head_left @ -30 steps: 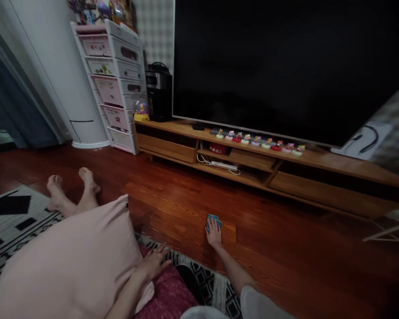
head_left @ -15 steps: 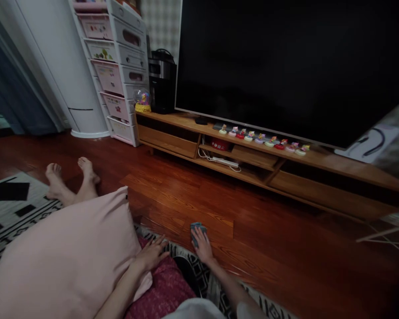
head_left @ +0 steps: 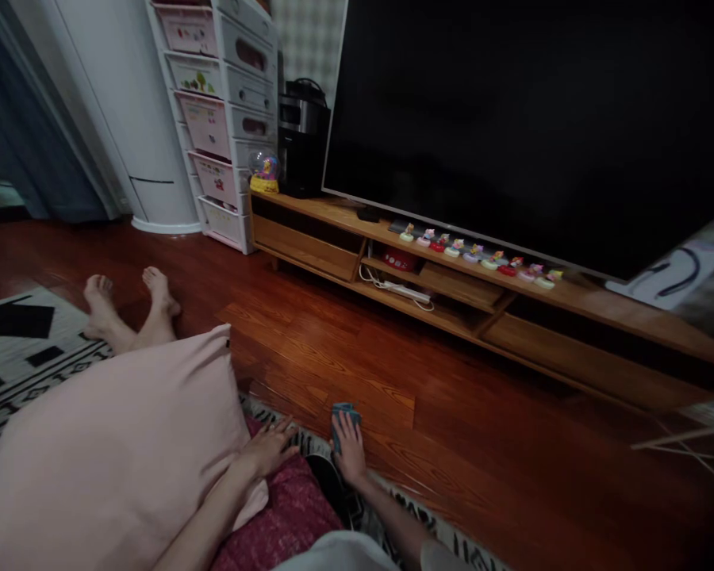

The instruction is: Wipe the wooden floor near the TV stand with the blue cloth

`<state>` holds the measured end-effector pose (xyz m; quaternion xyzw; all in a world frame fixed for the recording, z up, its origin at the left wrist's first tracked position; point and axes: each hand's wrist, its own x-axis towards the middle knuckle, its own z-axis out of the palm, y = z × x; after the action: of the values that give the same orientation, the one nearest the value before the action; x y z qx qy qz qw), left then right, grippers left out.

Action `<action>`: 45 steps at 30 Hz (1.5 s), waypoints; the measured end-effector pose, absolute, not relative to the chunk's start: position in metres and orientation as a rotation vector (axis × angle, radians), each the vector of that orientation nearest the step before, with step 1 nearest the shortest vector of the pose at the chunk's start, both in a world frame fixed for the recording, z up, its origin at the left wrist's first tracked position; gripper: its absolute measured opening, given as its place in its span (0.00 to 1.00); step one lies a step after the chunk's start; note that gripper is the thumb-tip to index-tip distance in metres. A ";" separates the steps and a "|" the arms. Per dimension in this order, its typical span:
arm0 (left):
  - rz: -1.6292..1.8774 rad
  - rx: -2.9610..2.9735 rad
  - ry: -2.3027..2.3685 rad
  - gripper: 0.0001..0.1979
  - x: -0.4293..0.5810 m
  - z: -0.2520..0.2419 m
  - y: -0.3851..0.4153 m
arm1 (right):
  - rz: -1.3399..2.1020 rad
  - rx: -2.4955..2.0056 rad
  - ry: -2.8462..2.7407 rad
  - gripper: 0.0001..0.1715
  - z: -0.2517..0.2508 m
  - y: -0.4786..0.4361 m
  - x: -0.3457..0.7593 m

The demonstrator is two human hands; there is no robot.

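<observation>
The right hand (head_left: 349, 450) lies flat, palm down and fingers spread, pressing a small blue cloth (head_left: 343, 415) against the wood floor (head_left: 452, 444); the cloth peeks out from under the fingertips, just past the edge of the patterned rug (head_left: 17, 349), on the side toward the TV stand (head_left: 512, 317). The left hand (head_left: 267, 448) rests loose and flat, gripping nothing, at the lower corner of a big pink pillow (head_left: 113, 452), its fingertips at the rug's edge and near the right hand, the two hands just apart. The pillow lies across the person's lap, over a dark red cloth (head_left: 291, 523), on the far side of the cloth from the TV stand. Two bare feet (head_left: 128, 305) stick out beyond the pillow on the floor, farther left. On the stand stands a large dark TV (head_left: 541, 119), with a row of small figurines (head_left: 476, 255) lined up under it. At the stand's left end sit a snow globe (head_left: 264, 170) and a black appliance (head_left: 302, 139), and beside that end stands a white drawer tower (head_left: 220, 119).
</observation>
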<state>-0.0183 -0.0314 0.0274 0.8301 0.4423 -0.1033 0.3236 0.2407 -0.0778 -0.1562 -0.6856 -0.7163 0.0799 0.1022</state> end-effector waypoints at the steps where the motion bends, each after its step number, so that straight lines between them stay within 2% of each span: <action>1: -0.276 2.172 1.162 0.29 -0.018 0.028 -0.031 | 0.253 -1.958 -2.164 0.34 -0.157 -0.084 0.236; 5: -0.269 2.168 1.154 0.29 -0.018 0.029 -0.032 | 0.288 -1.923 -2.192 0.32 -0.142 -0.069 0.244; 10: -0.273 2.171 1.158 0.28 -0.018 0.033 -0.032 | 0.249 -2.269 -1.900 0.31 -0.114 -0.006 0.275; 14: -0.240 2.165 1.159 0.27 -0.019 0.032 -0.032 | 0.267 -2.405 -1.777 0.31 -0.114 0.006 0.270; 21: -0.282 2.185 1.163 0.27 -0.017 0.030 -0.033 | 0.236 -1.902 -2.205 0.32 -0.159 -0.078 0.226; 25: -0.323 2.199 1.157 0.27 -0.017 0.033 -0.033 | 0.274 -1.793 -2.281 0.33 -0.155 -0.077 0.234; 34: -0.292 2.200 1.158 0.27 -0.018 0.033 -0.032 | 0.239 -2.340 -1.837 0.31 -0.120 0.024 0.261; 36: -0.283 2.202 1.156 0.27 -0.018 0.029 -0.032 | 0.245 -2.275 -1.914 0.31 -0.127 0.013 0.248; 41: -0.276 2.215 1.131 0.26 -0.019 0.023 -0.031 | 0.218 -1.783 -2.329 0.33 -0.158 -0.050 0.216; 45: -0.312 2.229 1.124 0.25 -0.019 0.025 -0.031 | 0.259 -1.620 -2.453 0.34 -0.155 -0.055 0.225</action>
<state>-0.0194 -0.0311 0.0255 0.8429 0.4252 -0.1179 0.3079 0.2246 -0.0545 -0.1546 -0.5464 -0.8275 0.0874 0.0953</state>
